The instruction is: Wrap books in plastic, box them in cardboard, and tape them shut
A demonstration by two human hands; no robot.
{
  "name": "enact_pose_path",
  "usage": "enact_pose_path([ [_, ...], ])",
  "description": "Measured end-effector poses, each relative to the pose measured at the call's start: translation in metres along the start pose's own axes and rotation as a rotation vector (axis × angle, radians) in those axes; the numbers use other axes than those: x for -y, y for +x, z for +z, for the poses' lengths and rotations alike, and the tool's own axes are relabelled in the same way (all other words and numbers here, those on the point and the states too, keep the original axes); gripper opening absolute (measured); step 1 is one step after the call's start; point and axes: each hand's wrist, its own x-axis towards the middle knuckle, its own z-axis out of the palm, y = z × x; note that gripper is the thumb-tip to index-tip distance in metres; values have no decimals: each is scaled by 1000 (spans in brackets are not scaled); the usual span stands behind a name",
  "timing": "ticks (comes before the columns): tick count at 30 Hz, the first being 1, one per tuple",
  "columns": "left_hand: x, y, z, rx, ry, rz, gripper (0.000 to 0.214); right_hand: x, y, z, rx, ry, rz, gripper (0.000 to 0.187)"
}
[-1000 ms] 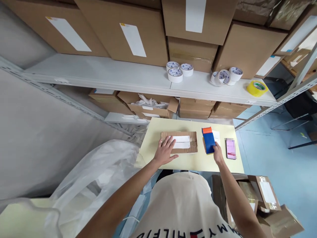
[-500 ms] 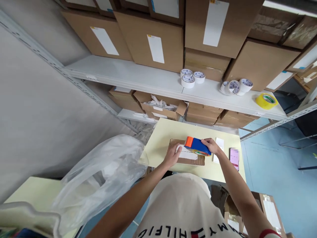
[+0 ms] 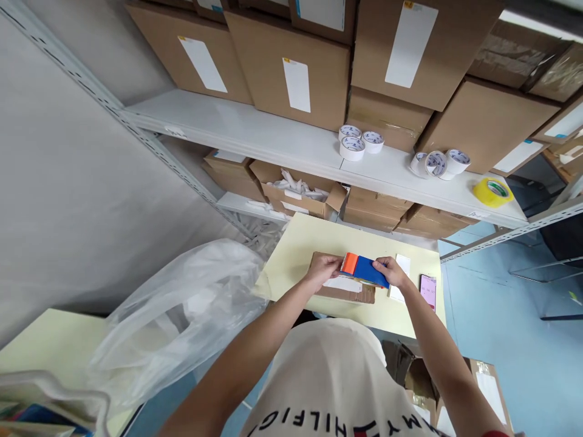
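L hand (image 3: pixel 322 270) now at tape dispenser (image 3: pixel 368 271), prob. touching.

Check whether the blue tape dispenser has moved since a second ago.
Yes: the dispenser moved left, away from the phone on the table, from beside the cardboard box to over it.

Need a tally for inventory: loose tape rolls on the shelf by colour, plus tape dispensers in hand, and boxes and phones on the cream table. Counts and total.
White tape rolls: 6
Yellow tape roll: 1
Blue-and-orange tape dispenser, in the right hand: 1
Cardboard box: 1
Phone: 1
Total: 10
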Motion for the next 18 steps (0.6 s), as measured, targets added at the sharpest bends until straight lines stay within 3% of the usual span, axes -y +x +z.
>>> enact_pose_path([
  [3,2,1,-20,-79,32,102,36,9,-6,-10,-13,-104,3,60],
  [7,13,3,-77,-277,137,144,43,8,-16,-30,-21,-276,21,58],
  [10,29,8,-111,-348,235,144,39,2,-20,-35,-23,-384,37,58],
  [12,39,14,-117,-349,272,150,35,-1,-21,-33,-22,-426,44,57],
  [18,68,31,-105,-378,408,226,34,-1,-21,-26,-45,-438,48,57],
])
